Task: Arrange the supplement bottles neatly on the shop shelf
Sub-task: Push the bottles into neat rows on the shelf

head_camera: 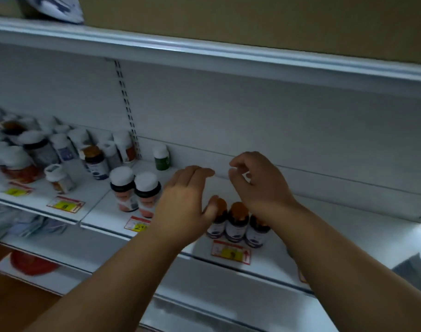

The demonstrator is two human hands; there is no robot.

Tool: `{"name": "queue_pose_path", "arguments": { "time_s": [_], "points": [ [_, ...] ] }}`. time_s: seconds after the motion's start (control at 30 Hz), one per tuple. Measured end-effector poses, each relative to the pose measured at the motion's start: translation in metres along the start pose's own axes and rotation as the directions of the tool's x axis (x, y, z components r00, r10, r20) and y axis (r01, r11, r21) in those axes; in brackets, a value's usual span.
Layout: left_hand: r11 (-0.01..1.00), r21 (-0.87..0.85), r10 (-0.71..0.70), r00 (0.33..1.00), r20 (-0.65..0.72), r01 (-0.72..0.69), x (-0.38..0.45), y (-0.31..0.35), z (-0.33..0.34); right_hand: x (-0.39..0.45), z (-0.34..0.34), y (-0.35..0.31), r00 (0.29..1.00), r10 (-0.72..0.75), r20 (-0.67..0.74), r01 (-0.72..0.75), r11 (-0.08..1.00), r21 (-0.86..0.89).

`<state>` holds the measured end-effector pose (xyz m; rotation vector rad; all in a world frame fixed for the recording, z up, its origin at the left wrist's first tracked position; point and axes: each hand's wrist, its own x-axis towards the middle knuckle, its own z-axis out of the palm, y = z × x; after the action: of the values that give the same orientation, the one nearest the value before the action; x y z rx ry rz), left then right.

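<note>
Three dark bottles with orange caps [237,222] stand in a row at the front edge of the white shelf [324,224]. My left hand [183,202] hovers just left of them, fingers together, thumb touching the leftmost bottle. My right hand [257,180] is above and behind the row, fingers curled and apart, holding nothing. Two white-capped bottles with red labels [135,191] stand side by side to the left. A green bottle [161,156] stands alone at the back. Several mixed bottles [37,149] crowd the left section in disorder.
Yellow and red price tags [231,251] hang on the shelf's front edge. An upper shelf [204,53] overhangs above. A slotted upright [127,104] divides the back panel. Lower shelves hold a red item [32,263] and packets.
</note>
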<state>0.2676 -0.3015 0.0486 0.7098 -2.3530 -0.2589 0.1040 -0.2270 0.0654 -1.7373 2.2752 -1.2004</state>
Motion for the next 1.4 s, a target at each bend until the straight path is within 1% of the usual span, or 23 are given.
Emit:
{"name": "queue_pose_path", "arguments": {
  "time_s": [0.1, 0.2, 0.27, 0.33, 0.4, 0.5, 0.57, 0.63, 0.73, 0.83, 0.93, 0.97, 1.0, 1.07, 1.1, 1.13, 1.17, 1.2, 1.23, 1.33, 1.4],
  "points": [
    [0.998, 0.056, -0.031, 1.000, -0.004, 0.031, 0.008, -0.070, -0.036, 0.037, 0.059, -0.042, 0.999, -0.021, 0.034, 0.022, 1.000, -0.002],
    [0.998, 0.065, -0.024, 0.999, 0.031, 0.021, 0.015, -0.125, -0.060, 0.071, 0.108, -0.068, 0.997, -0.066, 0.035, 0.067, 0.998, -0.018],
    [0.997, 0.069, -0.020, 0.998, 0.063, 0.016, 0.021, -0.154, -0.069, 0.094, 0.135, -0.076, 0.997, -0.037, 0.061, 0.039, 0.998, -0.046],
    [0.997, 0.061, -0.051, 0.994, 0.093, 0.046, 0.027, -0.177, -0.072, 0.120, 0.157, -0.076, 0.989, 0.043, 0.141, -0.028, 0.994, -0.105],
    [0.996, 0.048, -0.087, 0.988, 0.126, 0.082, 0.033, -0.193, -0.072, 0.145, 0.176, -0.069, 0.971, 0.098, 0.219, -0.058, 0.981, -0.183],
    [0.995, 0.014, -0.104, 0.984, 0.146, 0.103, 0.038, -0.208, -0.073, 0.173, 0.197, -0.054, 0.933, 0.128, 0.338, -0.041, 0.967, -0.253],
    [0.996, 0.016, -0.090, 0.983, 0.160, 0.089, 0.038, -0.217, -0.074, 0.182, 0.210, -0.045, 0.902, 0.139, 0.409, -0.008, 0.952, -0.306],
    [0.998, 0.021, -0.059, 0.982, 0.178, 0.056, 0.033, -0.226, -0.075, 0.185, 0.221, -0.037, 0.907, 0.116, 0.404, 0.026, 0.944, -0.329],
    [1.000, 0.019, -0.024, 0.985, 0.171, 0.021, 0.028, -0.238, -0.081, 0.188, 0.231, -0.031, 0.941, 0.074, 0.331, 0.056, 0.928, -0.368],
    [1.000, 0.018, -0.026, 0.984, 0.179, 0.023, 0.029, -0.244, -0.082, 0.189, 0.230, -0.029, 0.950, 0.090, 0.299, 0.034, 0.922, -0.385],
    [0.998, -0.034, -0.045, 0.981, 0.187, 0.052, 0.031, -0.239, -0.078, 0.184, 0.219, -0.029, 0.912, 0.209, 0.352, -0.082, 0.936, -0.342],
    [0.996, -0.057, -0.054, 0.982, 0.182, 0.066, 0.032, -0.235, -0.076, 0.181, 0.212, -0.029, 0.910, 0.233, 0.342, -0.123, 0.941, -0.314],
    [0.994, -0.080, -0.063, 0.982, 0.177, 0.078, 0.034, -0.231, -0.073, 0.177, 0.204, -0.031, 0.920, 0.250, 0.303, -0.168, 0.948, -0.271],
    [0.988, -0.124, -0.070, 0.983, 0.170, 0.092, 0.039, -0.222, -0.068, 0.166, 0.180, -0.042, 0.939, 0.298, 0.169, -0.272, 0.949, -0.160],
    [0.985, -0.141, -0.072, 0.985, 0.159, 0.095, 0.041, -0.216, -0.065, 0.158, 0.167, -0.049, 0.936, 0.336, 0.108, -0.332, 0.942, -0.056],
    [0.983, -0.158, -0.073, 0.987, 0.145, 0.095, 0.044, -0.209, -0.062, 0.149, 0.153, -0.058, 0.921, 0.383, 0.070, -0.388, 0.916, 0.103],
    [0.979, -0.183, -0.065, 0.988, 0.137, 0.090, 0.046, -0.201, -0.059, 0.137, 0.138, -0.067, 0.904, 0.423, 0.057, -0.422, 0.862, 0.282],
    [0.974, -0.212, -0.049, 0.989, 0.139, 0.078, 0.049, -0.192, -0.055, 0.124, 0.123, -0.076, 0.897, 0.439, 0.053, -0.422, 0.811, 0.405],
    [0.969, -0.243, -0.019, 0.989, 0.147, 0.055, 0.051, -0.181, -0.052, 0.111, 0.109, -0.083, 0.903, 0.427, 0.044, -0.397, 0.792, 0.463],
    [0.933, -0.353, 0.139, 0.976, 0.169, -0.071, 0.054, -0.141, -0.038, 0.073, 0.069, -0.088, 0.922, 0.386, -0.015, -0.334, 0.817, 0.470],
    [0.897, -0.428, 0.201, 0.963, 0.182, -0.106, 0.053, -0.110, -0.027, 0.051, 0.043, -0.082, 0.917, 0.395, -0.059, -0.331, 0.834, 0.442]
  ]
}}
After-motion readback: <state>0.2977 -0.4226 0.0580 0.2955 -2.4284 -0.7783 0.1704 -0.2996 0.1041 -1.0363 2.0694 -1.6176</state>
